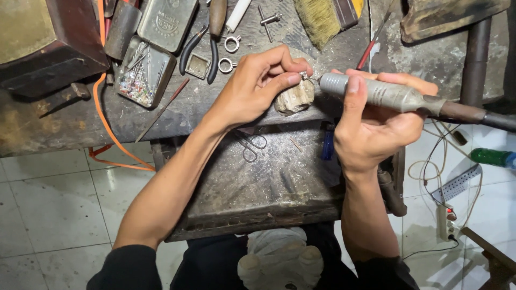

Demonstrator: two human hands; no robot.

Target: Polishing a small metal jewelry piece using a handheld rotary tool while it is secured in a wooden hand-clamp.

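My left hand [257, 85] pinches a small silver ring [304, 75] between thumb and forefinger, pressed against a worn wooden bench peg [294, 98] at the bench edge. My right hand [376, 126] grips a grey rotary handpiece [376, 92] like a pen. Its tip points left and meets the ring. The handpiece's dark flexible shaft [484, 115] runs off to the right.
On the dark bench [177, 107] lie two silver rings [230, 53], pliers [201, 45], an open tin of burs [144, 72], a brush [325, 19] and an orange cord [102, 113]. A metal catch tray [269, 188] with scissors [251, 146] sits below. A power strip [445, 223] and a green bottle [492, 157] lie on the tiled floor.
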